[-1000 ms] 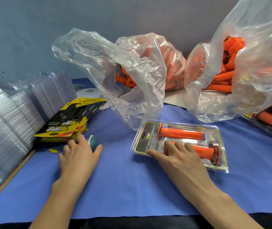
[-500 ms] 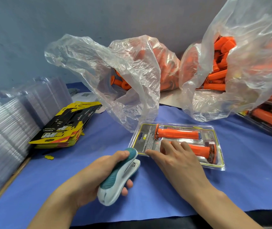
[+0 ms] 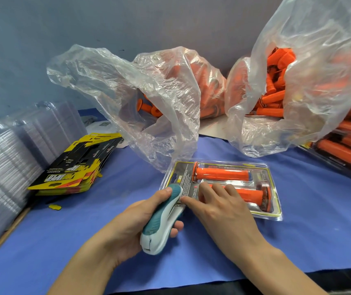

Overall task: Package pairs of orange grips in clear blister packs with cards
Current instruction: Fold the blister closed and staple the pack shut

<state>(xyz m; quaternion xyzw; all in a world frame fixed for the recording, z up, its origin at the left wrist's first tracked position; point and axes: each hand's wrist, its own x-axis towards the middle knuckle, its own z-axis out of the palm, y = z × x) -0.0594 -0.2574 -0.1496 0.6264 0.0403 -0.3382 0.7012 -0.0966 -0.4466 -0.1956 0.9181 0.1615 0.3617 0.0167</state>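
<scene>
A clear blister pack (image 3: 270, 201) lies on the blue cloth, holding a card and two orange grips (image 3: 221, 173). My left hand (image 3: 134, 226) grips a teal and white stapler (image 3: 161, 222), its nose over the pack's near left edge. My right hand (image 3: 221, 211) presses flat on the pack, fingers straight, covering part of the nearer grip. A stack of yellow and black cards (image 3: 74, 167) lies at the left.
Two clear plastic bags (image 3: 166, 99) of loose orange grips (image 3: 276, 96) stand at the back. Stacks of empty clear blisters (image 3: 4, 167) line the left side. Filled packs (image 3: 347, 145) are piled at the far right. A wall rises right behind.
My left hand picked up the stapler from beside the cards and brought it right to the pack's left edge. My right hand stayed pressed on the pack.
</scene>
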